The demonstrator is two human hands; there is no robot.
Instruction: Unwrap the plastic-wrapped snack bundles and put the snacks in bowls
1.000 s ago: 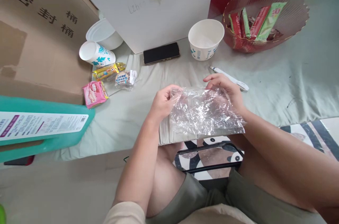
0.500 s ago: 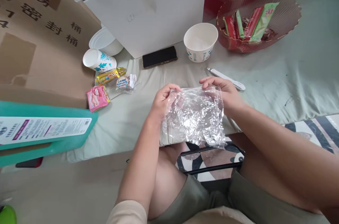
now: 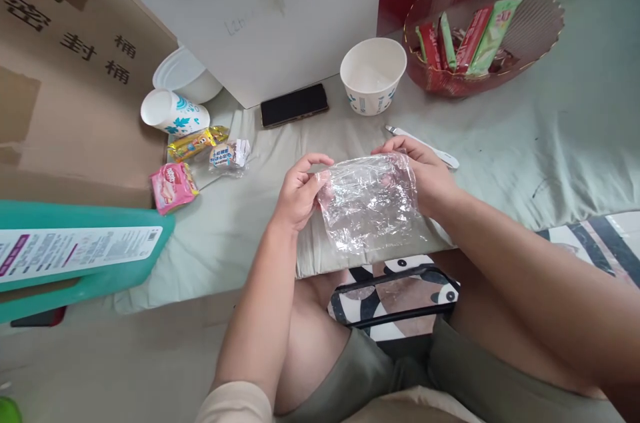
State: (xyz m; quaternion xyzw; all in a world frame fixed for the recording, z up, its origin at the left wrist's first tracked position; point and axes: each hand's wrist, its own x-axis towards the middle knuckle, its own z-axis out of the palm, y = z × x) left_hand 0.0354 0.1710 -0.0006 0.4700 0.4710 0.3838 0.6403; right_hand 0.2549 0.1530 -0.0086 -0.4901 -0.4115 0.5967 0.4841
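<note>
A crinkled clear plastic bag [image 3: 370, 206] hangs between my two hands above the table's near edge. My left hand [image 3: 299, 193] pinches its upper left corner between thumb and fingers. At the upper right, my right hand [image 3: 425, 170] grips the other side, some of its fingers showing through the film. Just beyond my right hand lies a white-handled knife-like tool [image 3: 425, 146]. Behind the bag stands a white paper bowl [image 3: 374, 80], and left of that a black phone [image 3: 295, 105] lies flat against a white box.
A reddish glass bowl [image 3: 540, 30] of wrapped snack bars stands at the back right. To the left are a tipped paper cup [image 3: 173, 113], several small snack packets and a pink packet [image 3: 173, 186]. A cardboard box [image 3: 90, 143] and teal container [image 3: 100, 210] border the left side.
The plastic bag looks flatter and smoother, its lower edge raised. My left hand still holds its corner, with the index finger more extended. The whole view has shifted slightly.
</note>
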